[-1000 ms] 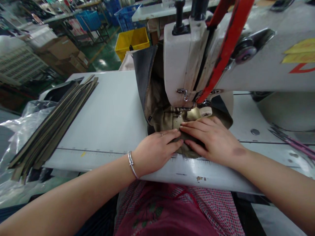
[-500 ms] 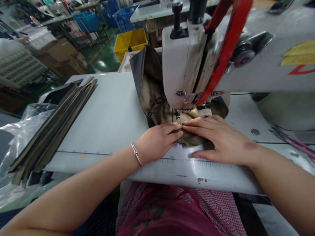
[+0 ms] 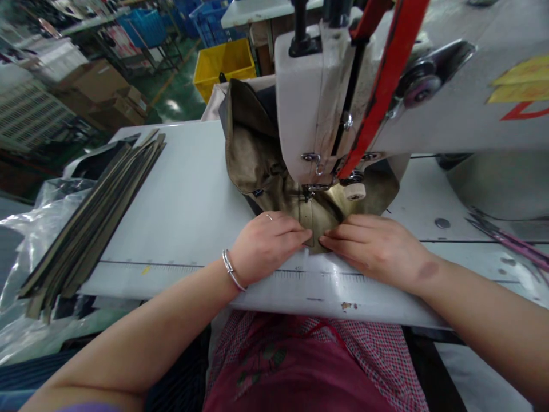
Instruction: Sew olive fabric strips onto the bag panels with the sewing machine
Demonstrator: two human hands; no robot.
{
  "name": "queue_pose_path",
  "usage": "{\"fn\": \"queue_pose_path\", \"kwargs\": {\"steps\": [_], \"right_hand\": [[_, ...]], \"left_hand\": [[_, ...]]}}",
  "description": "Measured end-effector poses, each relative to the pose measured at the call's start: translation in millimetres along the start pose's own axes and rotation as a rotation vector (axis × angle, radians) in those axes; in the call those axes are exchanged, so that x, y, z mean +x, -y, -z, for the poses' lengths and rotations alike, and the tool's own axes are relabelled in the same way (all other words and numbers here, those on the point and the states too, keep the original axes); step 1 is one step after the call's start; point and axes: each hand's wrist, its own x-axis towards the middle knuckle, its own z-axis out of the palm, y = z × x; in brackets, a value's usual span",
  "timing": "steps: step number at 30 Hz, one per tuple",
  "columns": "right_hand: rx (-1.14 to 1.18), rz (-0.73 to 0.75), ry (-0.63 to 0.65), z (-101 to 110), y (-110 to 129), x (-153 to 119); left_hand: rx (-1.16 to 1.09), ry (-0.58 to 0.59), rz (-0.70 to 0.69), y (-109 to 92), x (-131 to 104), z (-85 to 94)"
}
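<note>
A brown, satiny piece of fabric (image 3: pixel 253 151) with a dark outer side lies bunched under the head of a white sewing machine (image 3: pixel 300 103). A stitched seam runs from the needle area towards me. My left hand (image 3: pixel 270 243) pinches the fabric's near edge just left of that seam, fingers closed. To the right of the seam, my right hand (image 3: pixel 373 246) grips the same edge, its fingers pressed together with the thumb underneath. The presser foot (image 3: pixel 307 193) sits on the fabric beyond my fingertips.
Dark and brown fabric strips (image 3: pixel 98 217) lie stacked on the left of the machine table (image 3: pixel 189 194), beside clear plastic wrap (image 3: pixel 55 206). Pink-handled scissors (image 3: pixel 510 237) rest on the right. Behind stand a yellow crate (image 3: pixel 225 63) and cardboard boxes (image 3: pixel 98 88).
The fabric has shifted towards me, showing more seam in front of the needle. My right hand's spread fingers and thumb have closed on the edge; my left fingers have drawn together.
</note>
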Motion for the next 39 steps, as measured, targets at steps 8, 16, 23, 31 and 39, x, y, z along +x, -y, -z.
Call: {"fn": "queue_pose_path", "kwargs": {"steps": [8, 16, 23, 31, 39], "right_hand": [[0.043, -0.046, -0.002, -5, 9, -1], [-0.01, -0.055, -0.012, -10, 17, 2], [0.03, -0.014, -0.056, -11, 19, 4], [0.052, -0.026, -0.05, -11, 18, 2], [0.045, -0.068, -0.068, -12, 18, 7]], "left_hand": [[0.119, 0.215, -0.097, -6, -1, -8.9], [0.02, 0.119, -0.002, -5, -5, -6.2], [0.116, 0.157, -0.017, -16, -4, -9.5], [0.104, 0.163, 0.013, -17, -3, -10.3], [0.102, 0.153, 0.021, -7, 3, -13.0]]}}
